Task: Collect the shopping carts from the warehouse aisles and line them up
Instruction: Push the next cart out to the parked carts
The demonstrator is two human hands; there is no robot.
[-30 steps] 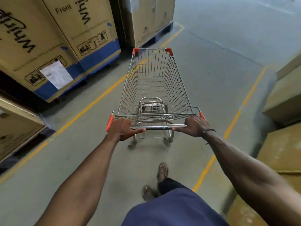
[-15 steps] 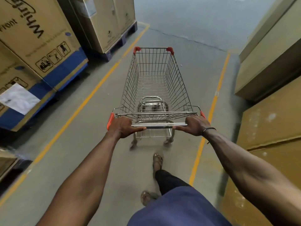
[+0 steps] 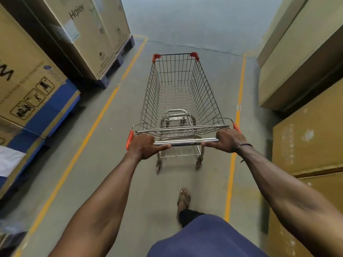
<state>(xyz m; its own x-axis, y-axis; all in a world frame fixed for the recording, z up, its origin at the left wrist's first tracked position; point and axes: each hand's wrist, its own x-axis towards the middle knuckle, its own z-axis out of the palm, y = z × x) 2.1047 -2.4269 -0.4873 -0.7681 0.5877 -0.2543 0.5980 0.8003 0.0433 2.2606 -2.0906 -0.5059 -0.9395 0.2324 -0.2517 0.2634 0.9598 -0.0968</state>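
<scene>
Nearest the camera, one sandalled foot (image 3: 184, 198) steps forward on the concrete floor (image 3: 104, 182), between the two yellow floor lines (image 3: 230, 182). Above it, the left hand (image 3: 143, 147) and the right hand (image 3: 227, 140) each wrap curled fingers over the chrome push bar (image 3: 185, 142) of the empty wire shopping cart (image 3: 178, 93), one at each end, thumbs lying along the bar.

Over the last second the cart has swung from an angled heading to point straight down the aisle. The cardboard appliance boxes on the left (image 3: 33, 86) have slid back past the person, and the stacked cartons on the right (image 3: 306, 75) now close in beside the lane. Beyond the cart's red front corners (image 3: 194, 55), open floor begins past a crack (image 3: 194, 47).

I judge this cart collected and on its way out; no row of carts is in view yet.
</scene>
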